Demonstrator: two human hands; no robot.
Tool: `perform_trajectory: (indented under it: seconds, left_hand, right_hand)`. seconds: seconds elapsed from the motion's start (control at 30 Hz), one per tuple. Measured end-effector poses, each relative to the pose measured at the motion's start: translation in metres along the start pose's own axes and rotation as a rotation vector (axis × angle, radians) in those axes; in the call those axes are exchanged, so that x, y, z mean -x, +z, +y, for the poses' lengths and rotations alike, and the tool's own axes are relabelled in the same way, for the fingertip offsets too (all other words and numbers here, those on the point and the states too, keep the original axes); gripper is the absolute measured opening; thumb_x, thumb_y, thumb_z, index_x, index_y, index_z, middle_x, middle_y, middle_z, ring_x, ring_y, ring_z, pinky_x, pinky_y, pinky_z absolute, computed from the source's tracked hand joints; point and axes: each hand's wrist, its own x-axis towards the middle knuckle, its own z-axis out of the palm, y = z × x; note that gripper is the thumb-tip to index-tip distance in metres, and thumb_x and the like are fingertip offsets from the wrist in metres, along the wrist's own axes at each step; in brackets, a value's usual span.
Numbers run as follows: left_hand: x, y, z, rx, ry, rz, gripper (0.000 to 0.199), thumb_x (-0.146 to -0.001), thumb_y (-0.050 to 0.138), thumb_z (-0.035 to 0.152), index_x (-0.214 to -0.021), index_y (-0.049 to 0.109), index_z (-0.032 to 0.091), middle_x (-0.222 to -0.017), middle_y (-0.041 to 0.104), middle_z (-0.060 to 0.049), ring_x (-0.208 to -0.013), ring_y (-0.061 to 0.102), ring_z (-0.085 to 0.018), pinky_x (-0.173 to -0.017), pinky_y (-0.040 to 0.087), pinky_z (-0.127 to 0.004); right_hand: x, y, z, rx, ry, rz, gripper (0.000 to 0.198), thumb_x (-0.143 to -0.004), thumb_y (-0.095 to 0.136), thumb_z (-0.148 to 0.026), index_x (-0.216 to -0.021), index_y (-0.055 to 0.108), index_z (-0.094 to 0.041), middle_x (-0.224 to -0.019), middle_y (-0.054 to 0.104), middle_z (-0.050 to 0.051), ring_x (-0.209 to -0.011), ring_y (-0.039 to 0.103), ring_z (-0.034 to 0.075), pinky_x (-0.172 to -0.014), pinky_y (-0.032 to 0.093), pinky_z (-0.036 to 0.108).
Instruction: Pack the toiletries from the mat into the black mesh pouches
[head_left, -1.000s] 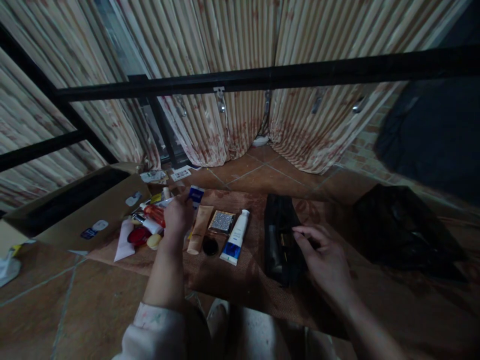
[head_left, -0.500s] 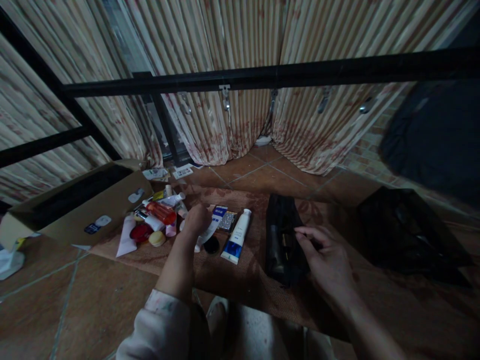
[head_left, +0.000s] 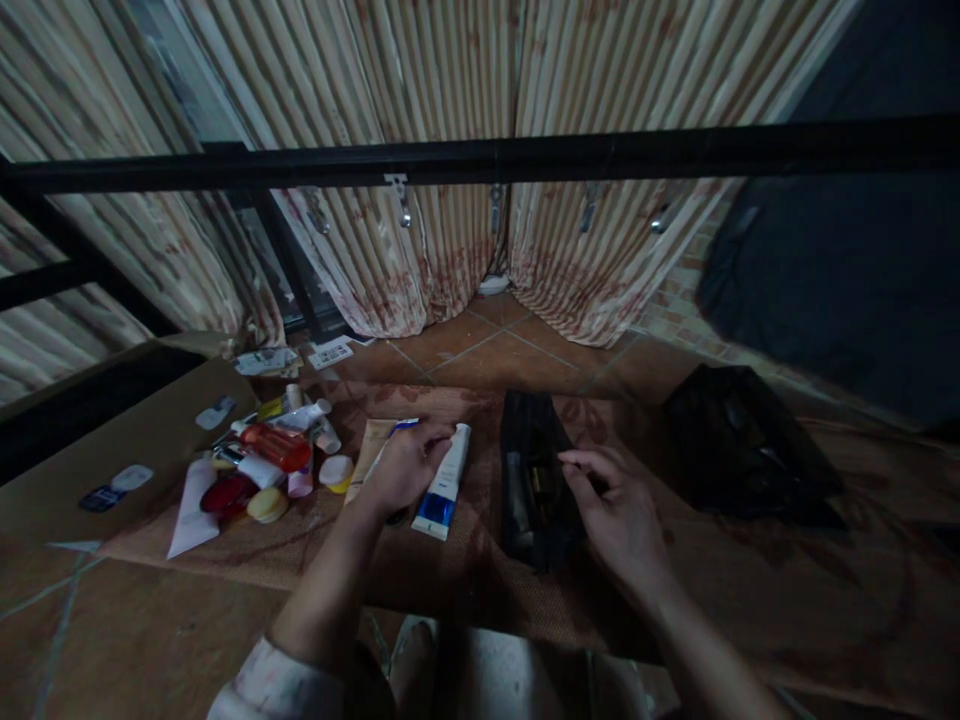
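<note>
My right hand [head_left: 619,505] pinches the right rim of a narrow black pouch [head_left: 514,425] between thumb and fingertips. The pouch stands open at the top, with a dark bottle or tube and a small gold-toned item inside, dim and hard to make out. My left hand [head_left: 409,468] is palm down with fingers stretched to the right, the fingertips at the upper part of a white tube with a blue end [head_left: 442,490]. Whether they touch the tube I cannot tell. Partly under that hand lie a tan packet [head_left: 369,445] and a blue-edged item; the hand hides the rest.
Left of my left hand is a pile of cosmetics, with a red bottle [head_left: 276,447], a pink tube [head_left: 195,505] and small jars [head_left: 268,505]. A cardboard box [head_left: 165,430] stands beyond. A second black bag [head_left: 750,450] sits at right on the brown cloth [head_left: 480,590].
My left hand has moved right, from beside the flat packets to the white and blue tube. My right hand stays at the pouch's rim. The view has shifted to the right.
</note>
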Motion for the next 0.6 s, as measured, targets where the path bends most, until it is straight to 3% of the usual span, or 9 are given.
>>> perform_trajectory:
  seconds: [0.13,0.33,0.43,0.6]
  left_hand:
    - [0.000,0.015,0.012,0.074,0.034,0.001,0.026,-0.086,0.045,0.027,-0.101,0.064,0.020,-0.098,0.069,-0.003,-0.090,0.062,-0.016,-0.083,0.046,-0.025]
    - [0.004,0.010,0.021,0.146,0.008,0.111,0.025,-0.085,0.046,0.027,-0.102,0.064,0.020,-0.104,0.068,-0.004,-0.098,0.061,-0.017,-0.089,0.045,-0.028]
    - [0.032,0.011,0.026,0.218,-0.025,0.170,0.024,-0.085,0.047,0.027,-0.099,0.065,0.021,-0.102,0.068,-0.004,-0.096,0.061,-0.017,-0.088,0.046,-0.028]
    - [0.113,0.016,0.032,0.331,-0.239,0.221,0.026,-0.085,0.046,0.028,-0.101,0.065,0.021,-0.101,0.068,-0.004,-0.093,0.062,-0.017,-0.082,0.049,-0.027]
  right_hand:
    - [0.000,-0.001,0.001,0.001,0.004,-0.005,0.023,-0.084,0.047,-0.035,-0.091,0.065,-0.023,-0.099,0.060,0.002,-0.090,0.057,0.017,-0.080,0.042,0.029]
    - [0.001,0.000,0.006,-0.038,-0.026,0.008,0.025,-0.083,0.048,-0.040,-0.089,0.067,-0.023,-0.100,0.061,0.003,-0.092,0.057,0.018,-0.082,0.042,0.032]
    - [0.003,-0.001,0.009,-0.096,-0.082,0.051,0.025,-0.082,0.051,-0.042,-0.087,0.067,-0.023,-0.100,0.061,0.004,-0.094,0.057,0.019,-0.083,0.043,0.033]
    - [0.026,-0.001,0.016,-0.195,-0.091,0.099,0.029,-0.079,0.054,-0.046,-0.086,0.067,-0.021,-0.100,0.064,0.006,-0.098,0.058,0.022,-0.089,0.042,0.038]
